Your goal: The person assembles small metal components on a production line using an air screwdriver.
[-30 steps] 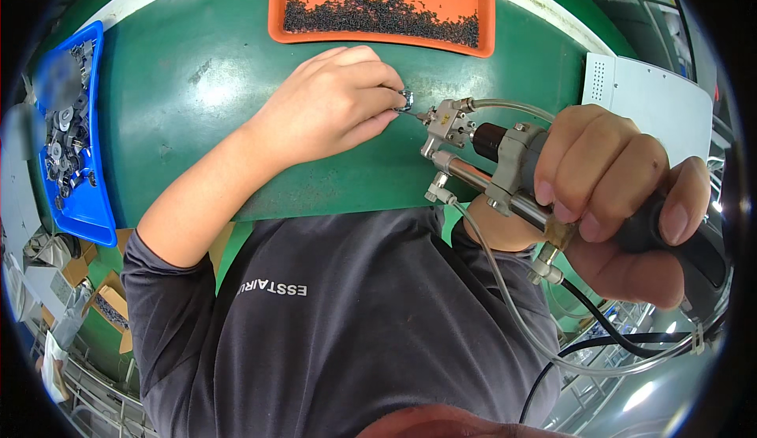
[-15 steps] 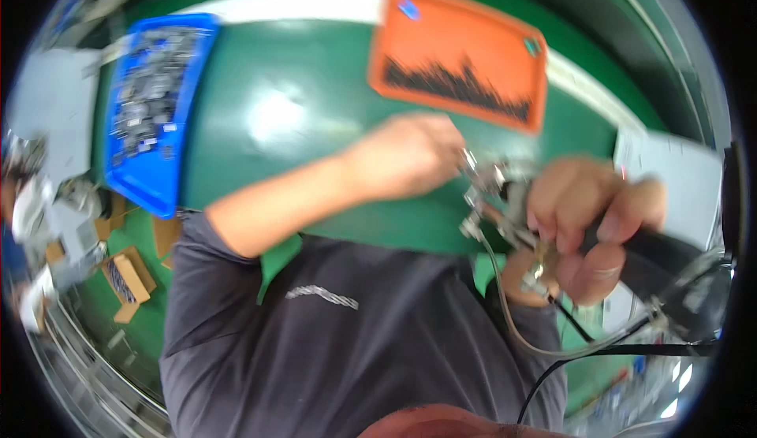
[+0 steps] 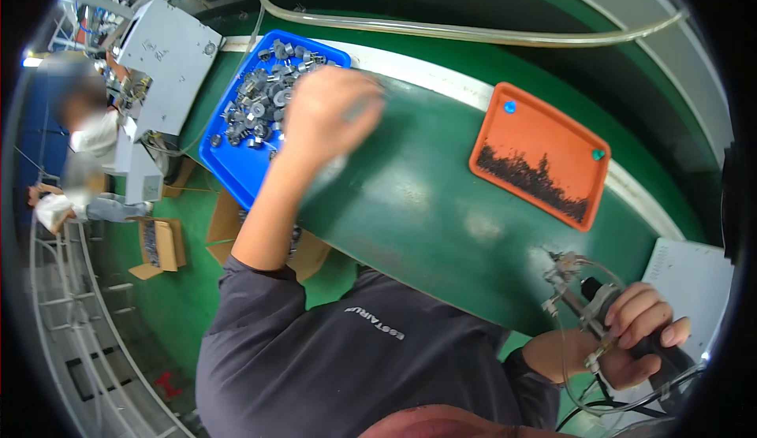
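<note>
My left hand (image 3: 325, 115) hangs over the right edge of the blue tray (image 3: 227, 171), its fingers curled and the fingertips smeared by motion. Whether it holds anything I cannot make out. Inside that tray lie several small grey round parts (image 3: 257, 109) with metal bits, heaped mostly toward the far end. At the lower right my right hand (image 3: 640, 326) is wrapped round the dark handle of a hose-fed hand tool (image 3: 569, 282). Metal fittings and thin tubing run along the tool, and its tip points up and left over the green tabletop (image 3: 410, 201).
On the table's right half sits an orange tray (image 3: 544, 134) with a heap of tiny dark pieces (image 3: 528, 176). A grey cabinet (image 3: 684, 290) stands at the right edge. Open cardboard boxes (image 3: 160, 247) rest on the floor. Another person (image 3: 83, 134) is at the far left.
My left hand has left the tip of the tool and moved left to the blue tray. The view has turned left, and my right hand still grips the tool, now farther from the camera.
</note>
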Action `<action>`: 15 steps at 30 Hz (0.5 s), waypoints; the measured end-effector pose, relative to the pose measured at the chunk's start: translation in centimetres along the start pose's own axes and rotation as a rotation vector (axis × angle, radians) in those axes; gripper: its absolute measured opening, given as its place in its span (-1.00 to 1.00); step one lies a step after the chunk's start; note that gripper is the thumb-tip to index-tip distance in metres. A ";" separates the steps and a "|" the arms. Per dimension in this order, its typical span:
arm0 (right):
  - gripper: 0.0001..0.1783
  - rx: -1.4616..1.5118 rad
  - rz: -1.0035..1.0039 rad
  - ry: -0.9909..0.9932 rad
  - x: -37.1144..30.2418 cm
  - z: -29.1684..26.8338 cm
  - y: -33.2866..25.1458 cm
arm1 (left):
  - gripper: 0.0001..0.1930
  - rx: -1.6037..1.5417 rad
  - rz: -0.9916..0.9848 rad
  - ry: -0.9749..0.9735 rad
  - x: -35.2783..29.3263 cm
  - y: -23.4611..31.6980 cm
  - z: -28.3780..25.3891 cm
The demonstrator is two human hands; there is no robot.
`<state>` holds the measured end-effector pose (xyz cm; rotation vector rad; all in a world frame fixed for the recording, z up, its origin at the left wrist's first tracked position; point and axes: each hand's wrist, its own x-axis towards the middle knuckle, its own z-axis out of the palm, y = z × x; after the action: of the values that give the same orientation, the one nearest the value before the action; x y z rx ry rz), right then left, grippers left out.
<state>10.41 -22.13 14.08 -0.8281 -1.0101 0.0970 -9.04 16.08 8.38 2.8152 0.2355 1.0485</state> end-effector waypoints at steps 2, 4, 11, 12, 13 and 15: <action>-0.60 -0.050 -0.049 -0.005 0.0 1.0 0.3 | -0.82 0.088 -0.241 0.020 -2.2 -5.1 -2.6; -0.60 -0.030 -0.074 0.029 -0.1 1.0 0.9 | -0.67 0.092 -0.509 -0.026 -3.3 -7.9 -4.4; -0.59 -0.081 -0.023 -0.043 0.0 0.4 0.8 | -0.71 0.090 -0.500 -0.100 2.3 -25.5 0.8; -0.62 -0.059 -0.022 -0.048 0.0 0.4 0.9 | -0.72 0.183 -0.431 -0.160 2.6 -28.2 1.7; -0.63 -0.093 -0.011 -0.029 0.0 0.9 1.0 | -0.73 0.222 -0.502 -0.225 2.9 -29.7 2.8; -0.63 -0.109 -0.014 -0.028 0.2 1.2 1.1 | -0.73 0.292 -0.600 -0.329 2.9 -32.6 3.2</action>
<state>9.91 -20.60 13.86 -0.9208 -1.0543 0.0424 -8.04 48.31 2.18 2.7885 1.1788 0.4402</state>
